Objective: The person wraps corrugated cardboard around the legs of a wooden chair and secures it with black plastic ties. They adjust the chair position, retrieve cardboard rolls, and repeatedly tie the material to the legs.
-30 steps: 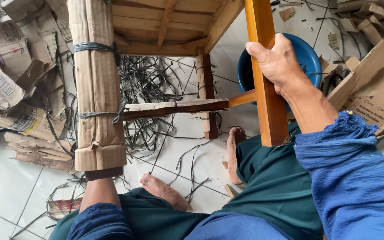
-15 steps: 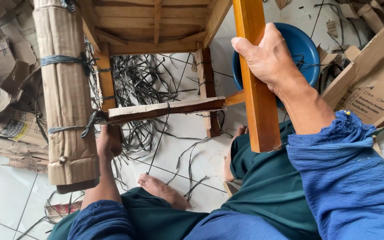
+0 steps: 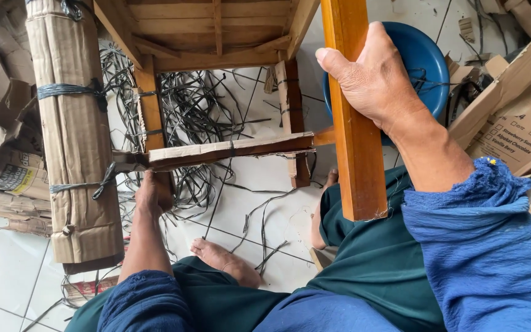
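Right hand [image 3: 379, 80] raised, fingers curled in a grip, left hand [image 3: 149, 197] extended forward, forearm straight

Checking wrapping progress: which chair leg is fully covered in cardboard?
The far-left leg, wrapped in cardboard and tied with dark straps. The leg in the right hand is bare orange wood; the two inner legs carry only straps or a narrow cardboard strip.

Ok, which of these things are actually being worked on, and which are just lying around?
In hand:
right hand gripping bare chair leg
left hand at cardboard-wrapped rung
cardboard-wrapped leg

Lying about:
blue bowl
cardboard boxes
black strap offcuts
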